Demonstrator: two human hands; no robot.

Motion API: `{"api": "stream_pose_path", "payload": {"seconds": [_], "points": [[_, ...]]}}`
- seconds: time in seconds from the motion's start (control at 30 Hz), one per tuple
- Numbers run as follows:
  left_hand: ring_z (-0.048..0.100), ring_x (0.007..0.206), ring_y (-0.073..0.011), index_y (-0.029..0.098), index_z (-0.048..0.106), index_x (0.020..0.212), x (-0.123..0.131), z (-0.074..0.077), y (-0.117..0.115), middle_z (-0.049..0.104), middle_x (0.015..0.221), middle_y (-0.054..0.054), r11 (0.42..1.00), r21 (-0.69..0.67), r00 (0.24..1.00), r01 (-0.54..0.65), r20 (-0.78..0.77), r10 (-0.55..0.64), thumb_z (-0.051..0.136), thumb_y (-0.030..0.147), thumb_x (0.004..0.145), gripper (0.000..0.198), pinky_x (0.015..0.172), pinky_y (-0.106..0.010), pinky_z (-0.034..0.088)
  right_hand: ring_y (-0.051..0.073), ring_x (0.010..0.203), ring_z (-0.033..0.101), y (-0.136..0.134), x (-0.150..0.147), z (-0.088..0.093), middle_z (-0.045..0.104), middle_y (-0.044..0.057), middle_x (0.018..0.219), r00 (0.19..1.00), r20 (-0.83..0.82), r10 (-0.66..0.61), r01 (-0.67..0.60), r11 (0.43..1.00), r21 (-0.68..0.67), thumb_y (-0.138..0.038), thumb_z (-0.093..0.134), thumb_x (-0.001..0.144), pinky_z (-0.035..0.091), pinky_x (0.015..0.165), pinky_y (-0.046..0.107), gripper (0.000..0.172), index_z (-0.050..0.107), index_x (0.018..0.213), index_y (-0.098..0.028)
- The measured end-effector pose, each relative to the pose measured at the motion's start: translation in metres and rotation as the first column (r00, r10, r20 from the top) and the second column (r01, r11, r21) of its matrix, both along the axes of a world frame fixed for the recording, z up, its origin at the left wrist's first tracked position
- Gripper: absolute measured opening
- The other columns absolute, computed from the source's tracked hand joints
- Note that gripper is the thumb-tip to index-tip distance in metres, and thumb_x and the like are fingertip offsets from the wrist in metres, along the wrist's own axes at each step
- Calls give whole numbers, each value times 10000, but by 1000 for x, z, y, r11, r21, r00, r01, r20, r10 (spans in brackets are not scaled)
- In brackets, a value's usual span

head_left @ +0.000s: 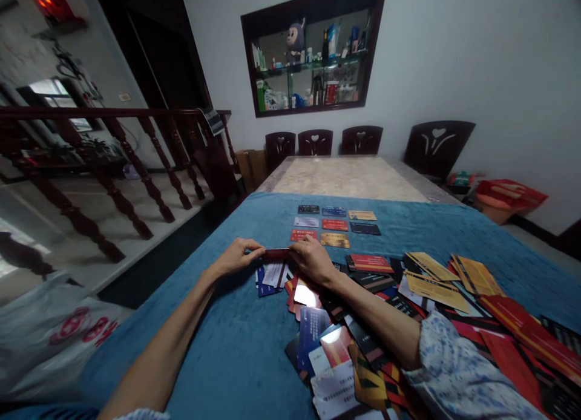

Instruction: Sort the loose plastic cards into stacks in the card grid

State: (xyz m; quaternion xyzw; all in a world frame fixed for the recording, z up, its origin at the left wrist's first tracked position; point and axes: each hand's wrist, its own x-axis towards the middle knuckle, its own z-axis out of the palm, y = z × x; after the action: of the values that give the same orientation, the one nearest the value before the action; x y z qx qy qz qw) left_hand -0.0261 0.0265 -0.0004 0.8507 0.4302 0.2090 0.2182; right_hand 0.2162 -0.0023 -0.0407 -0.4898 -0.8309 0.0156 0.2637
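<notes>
My left hand [236,256] and my right hand [312,260] pinch the two ends of a dark red card [276,253] just above the blue tablecloth [227,335]. Beyond the hands, several cards lie in neat rows [334,225], face up. Under and behind my right forearm spreads a loose heap of cards [363,335] in red, black, gold, blue and white. A few blue and white cards [271,277] lie right below the held card.
The bare marble tabletop [349,177] continues past the cloth, with dark chairs [363,139] at its far end and right side. A wooden railing [113,160] runs on the left. A white plastic bag [49,335] sits lower left. Red items [508,196] lie on the floor at right.
</notes>
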Motion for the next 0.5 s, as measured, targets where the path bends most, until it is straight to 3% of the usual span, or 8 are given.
{"api": "stream_pose_path", "payload": {"seconds": [0.5], "points": [[675, 824, -198, 182, 759, 895, 8, -8, 0, 768, 917, -38, 998, 44, 997, -55, 51, 52, 501, 405, 869, 343, 827, -298, 512, 191, 947, 571, 2, -1, -4, 663, 78, 986, 999, 2, -54, 54, 998, 41, -167, 520, 953, 423, 816, 267, 272, 635, 1197, -205]]}}
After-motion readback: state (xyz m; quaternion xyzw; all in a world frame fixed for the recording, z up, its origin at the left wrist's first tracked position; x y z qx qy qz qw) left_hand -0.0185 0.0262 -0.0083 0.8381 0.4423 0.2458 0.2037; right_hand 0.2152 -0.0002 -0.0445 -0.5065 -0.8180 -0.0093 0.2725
